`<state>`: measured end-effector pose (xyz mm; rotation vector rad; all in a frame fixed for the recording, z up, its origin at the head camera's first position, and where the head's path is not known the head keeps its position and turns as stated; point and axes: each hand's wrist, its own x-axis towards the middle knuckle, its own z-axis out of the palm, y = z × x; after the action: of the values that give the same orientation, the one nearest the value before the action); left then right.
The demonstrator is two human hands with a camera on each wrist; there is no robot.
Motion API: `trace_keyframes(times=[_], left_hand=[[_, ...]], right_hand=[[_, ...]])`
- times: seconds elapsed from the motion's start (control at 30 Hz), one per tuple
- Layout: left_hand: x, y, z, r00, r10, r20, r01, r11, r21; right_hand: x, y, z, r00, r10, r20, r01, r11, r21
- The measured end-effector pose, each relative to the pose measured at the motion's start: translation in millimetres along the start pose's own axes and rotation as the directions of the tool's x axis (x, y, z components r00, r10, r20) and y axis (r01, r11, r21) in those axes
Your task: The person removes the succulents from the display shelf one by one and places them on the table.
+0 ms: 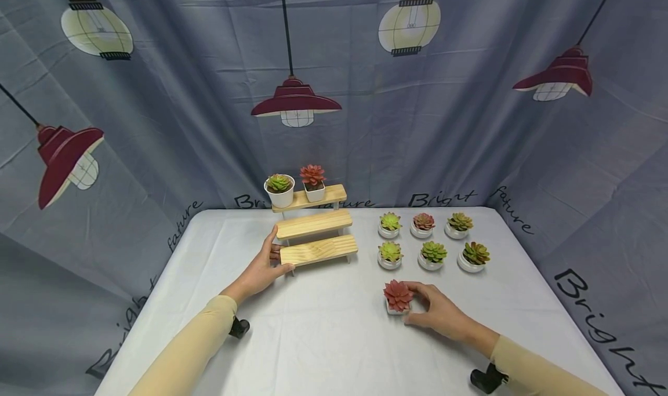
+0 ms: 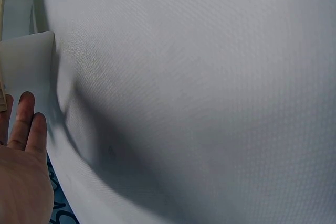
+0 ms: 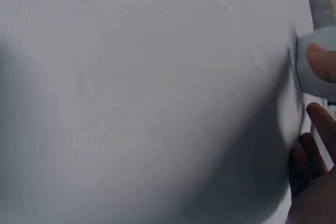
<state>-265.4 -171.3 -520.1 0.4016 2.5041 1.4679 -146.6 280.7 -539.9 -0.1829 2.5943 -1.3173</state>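
My left hand [image 1: 263, 268] grips the left end of a three-step wooden plant stand [image 1: 313, 225] at its lowest step, thumb in front and fingers behind. In the left wrist view, the fingers of that hand [image 2: 26, 177] lie beside the stand's white side. My right hand [image 1: 443, 315] holds a red artificial succulent [image 1: 398, 295] in a small white pot, thumb and fingers at its right side. The right wrist view has the thumb against the white pot [image 3: 310, 80]; the index finger's contact is hidden there. Whether the pot touches the table cannot be told.
On the top step stand a green succulent [image 1: 280, 188] in a round white pot and a red one [image 1: 313, 181] in a square pot. Several small potted succulents [image 1: 432, 255] form two rows at the table's back right. A printed curtain [image 1: 355, 146] hangs behind the white-covered table [image 1: 323, 338].
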Motion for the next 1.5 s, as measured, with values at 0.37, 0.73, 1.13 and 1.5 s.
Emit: trace_keyframes(times=[0.37,0.73,1.13,1.5], left_hand=[[-0.4,-1.0,-0.2,1.0,0.005,-0.004,-0.005,1.0,-0.003],[-1.3,-0.1,0.2,1.0,0.004,-0.008,-0.004,1.0,0.003],[-1.7,1.0,0.4,1.0,0.007,-0.014,-0.007,1.0,0.009],[-1.7,-0.2,1.4,1.0,0.004,-0.015,-0.004,1.0,0.014]], right_hand=[[-0.8,-11.2,-40.2,0.978,-0.21,-0.008,0.209,0.975,-0.079],[11.2,-51.9,-59.3,0.966,-0.251,-0.057,0.248,0.967,-0.055],[41.2,-88.8,-66.2,0.941,-0.329,-0.077,0.327,0.944,-0.036],[73.8,-125.5,-58.5,0.938,-0.336,-0.085,0.337,0.942,-0.01]])
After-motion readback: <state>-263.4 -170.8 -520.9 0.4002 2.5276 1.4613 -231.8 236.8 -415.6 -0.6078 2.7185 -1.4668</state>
